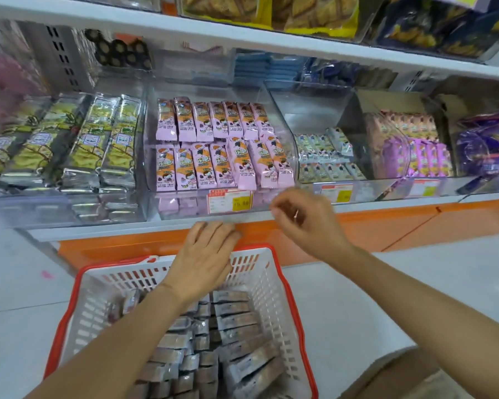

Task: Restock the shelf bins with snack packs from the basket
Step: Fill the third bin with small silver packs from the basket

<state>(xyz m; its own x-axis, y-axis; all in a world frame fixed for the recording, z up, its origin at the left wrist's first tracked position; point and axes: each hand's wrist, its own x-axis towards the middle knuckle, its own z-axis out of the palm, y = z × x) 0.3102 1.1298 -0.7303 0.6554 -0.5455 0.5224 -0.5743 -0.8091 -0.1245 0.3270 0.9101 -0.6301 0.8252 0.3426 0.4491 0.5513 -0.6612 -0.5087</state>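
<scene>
Reaching over one white, red-rimmed basket (267, 280), two bare hands meet the shelf edge (121, 229). Left hand (205, 254): palm down, fingers straight and pressed together, tips at that edge. Right hand (303, 223): fingers curled and motion-blurred; whether they pinch anything cannot be told. Grey-brown snack packs (236, 326) lie stacked in several columns inside the basket, partly under the left forearm. Directly above, one clear bin (152, 156) holds pink packs (208, 145) in two rows, about seven showing in each. Three price tags (231, 201) line the bin fronts.
</scene>
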